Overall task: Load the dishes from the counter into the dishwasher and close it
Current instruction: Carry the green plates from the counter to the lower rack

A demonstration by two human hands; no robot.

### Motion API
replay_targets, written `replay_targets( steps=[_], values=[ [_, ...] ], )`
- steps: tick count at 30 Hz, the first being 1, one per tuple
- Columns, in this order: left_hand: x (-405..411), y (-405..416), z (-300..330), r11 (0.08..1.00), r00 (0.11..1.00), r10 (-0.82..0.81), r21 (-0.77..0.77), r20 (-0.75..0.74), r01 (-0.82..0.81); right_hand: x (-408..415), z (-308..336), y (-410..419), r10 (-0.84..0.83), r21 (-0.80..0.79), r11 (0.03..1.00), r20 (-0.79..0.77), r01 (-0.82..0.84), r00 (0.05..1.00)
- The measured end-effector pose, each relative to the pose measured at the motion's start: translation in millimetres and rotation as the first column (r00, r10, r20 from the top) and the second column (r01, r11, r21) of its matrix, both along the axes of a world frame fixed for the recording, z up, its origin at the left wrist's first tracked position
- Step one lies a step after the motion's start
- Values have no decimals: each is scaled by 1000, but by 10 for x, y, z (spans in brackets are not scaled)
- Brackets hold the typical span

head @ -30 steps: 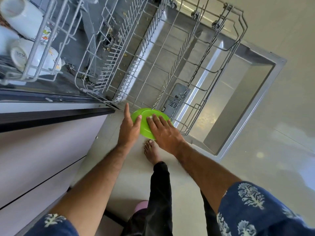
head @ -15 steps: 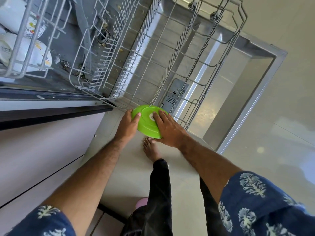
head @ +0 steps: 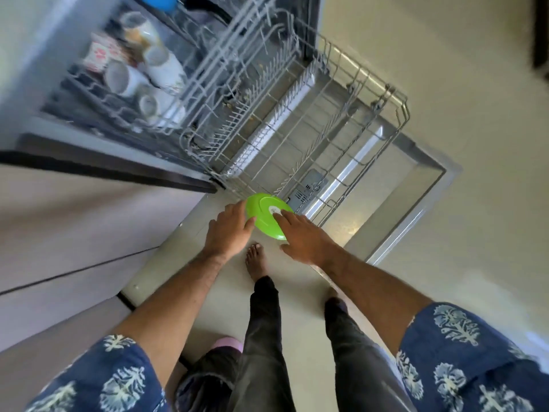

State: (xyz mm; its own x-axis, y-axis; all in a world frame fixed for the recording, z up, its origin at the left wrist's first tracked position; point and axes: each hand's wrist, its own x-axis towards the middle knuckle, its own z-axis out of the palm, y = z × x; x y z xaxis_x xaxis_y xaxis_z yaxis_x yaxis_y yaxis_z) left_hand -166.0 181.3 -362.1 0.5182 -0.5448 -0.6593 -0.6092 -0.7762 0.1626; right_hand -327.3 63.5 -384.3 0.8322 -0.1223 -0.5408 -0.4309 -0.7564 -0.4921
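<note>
down nearest you, your blue sleeves (head: pixel 463 352) with the pale flower print frame the view, with dark trousers (head: pixel 261 337) and a bare foot (head: pixel 256 260) on the pale floor (head: pixel 475 144) between your arms. just past the foot, both hands meet at a green plate (head: pixel 264 214), which you hold tilted, underside toward you, just in front of the near edge of the lower rack (head: pixel 326 123) rather than inside it. your left hand (head: pixel 230 230) wraps the plate's left rim, fingers curled behind it and thumb over the near face. your right hand (head: pixel 303 236) lies nearly flat on the back of the plate, fingers straight and close together, the fingertips (head: pixel 280 215) touching a small white round label at the plate's centre; any writing on that label is too small and blurred to read.

beyond the plate, the lower rack sits pulled out over the open dishwasher door (head: pixel 416 185), its wire tines bare apart from some brown specks near the far end. a grey detergent compartment (head: pixel 309 188) in the door shows through the wires just behind the plate; its markings cannot be read.

further off and to the left, the upper rack (head: pixel 124 93) holds several white cups (head: pixel 124 78) lying on their sides, some with coloured prints that motion blur makes illegible. something blue (head: pixel 165 1) sits at the top edge.
</note>
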Motion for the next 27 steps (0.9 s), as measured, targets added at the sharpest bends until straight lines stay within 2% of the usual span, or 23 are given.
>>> replay_targets(
  steps=[3, 8, 12, 16, 20, 27],
  values=[
    [-189, 155, 650, 995, 981, -101, 20, 167, 99, 69, 686, -28, 101, -59, 994, 60, -97, 993],
    [-476, 567, 1712, 999, 955, -54, 12, 290, 53, 263, 1890, 90, 293, -168, 949, 164, -266, 942],
    [-688, 1093, 2470, 994, 927, 107, -69, 360, -88, 437, 2652, 407, 487, -290, 859, 206, -422, 849],
    [-806, 1823, 3054, 955, 850, 296, -160, 435, -251, 739, 3207, 946, 662, -383, 742, 294, -550, 689],
    [-761, 2719, 3512, 880, 720, 472, -224, 509, -419, 1182, 3732, 1786, 790, -443, 614, 347, -653, 506],
    [-819, 4260, 4040, 697, 434, 682, -343, 589, -629, 1756, 4473, 3476, 857, -469, 456, 461, -756, 231]
  ],
)
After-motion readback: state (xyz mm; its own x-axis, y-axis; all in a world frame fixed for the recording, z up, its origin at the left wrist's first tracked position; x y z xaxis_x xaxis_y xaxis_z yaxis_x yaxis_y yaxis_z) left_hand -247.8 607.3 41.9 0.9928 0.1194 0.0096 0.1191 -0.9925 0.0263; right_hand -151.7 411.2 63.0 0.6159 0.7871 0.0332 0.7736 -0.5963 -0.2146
